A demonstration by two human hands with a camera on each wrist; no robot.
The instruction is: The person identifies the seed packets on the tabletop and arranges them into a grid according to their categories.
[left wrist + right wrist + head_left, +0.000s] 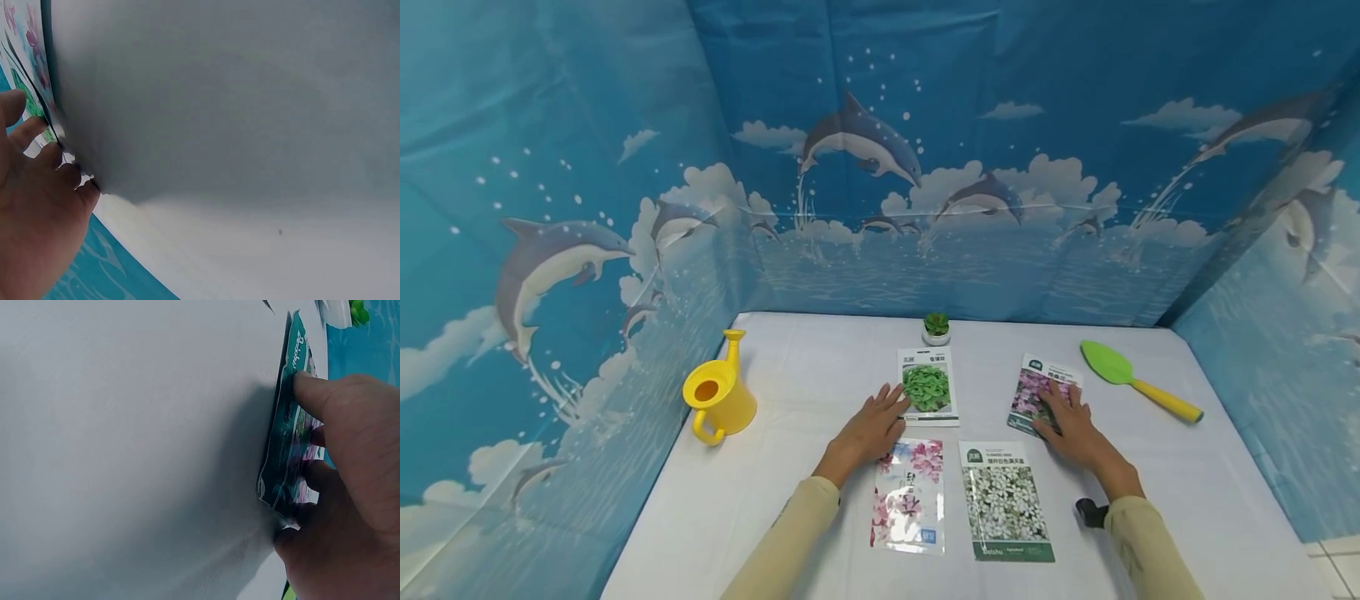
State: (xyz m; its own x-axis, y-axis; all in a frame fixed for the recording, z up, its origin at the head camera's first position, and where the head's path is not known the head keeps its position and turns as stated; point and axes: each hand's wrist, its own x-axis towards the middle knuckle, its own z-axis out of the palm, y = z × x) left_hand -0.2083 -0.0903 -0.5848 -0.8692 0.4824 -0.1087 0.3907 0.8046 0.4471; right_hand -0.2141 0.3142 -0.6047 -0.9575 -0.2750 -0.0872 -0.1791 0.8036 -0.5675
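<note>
My left hand (pixel 872 427) lies palm down with spread fingers, its fingertips at the left edge of a seed packet with a green leafy plant (pixel 927 388). Just below it is a pink-blossom packet (pixel 917 492), near the thumb. My right hand (pixel 1071 427) rests on a seed packet with purple-pink flowers (pixel 1027 398), which lies tilted. In the right wrist view the thumb touches the green lower band of this packet (pixel 278 450), while the other fingers lie over its front. A white-flower packet (pixel 1009 508) lies between the forearms.
A yellow watering can (pixel 730 404) stands at the left of the white table (pixel 797 358). At the back sits a small potted succulent (pixel 936 327). A toy trowel with green blade and yellow handle (pixel 1138 382) lies right. Dolphin-printed curtains (pixel 865 267) surround the table's back and sides.
</note>
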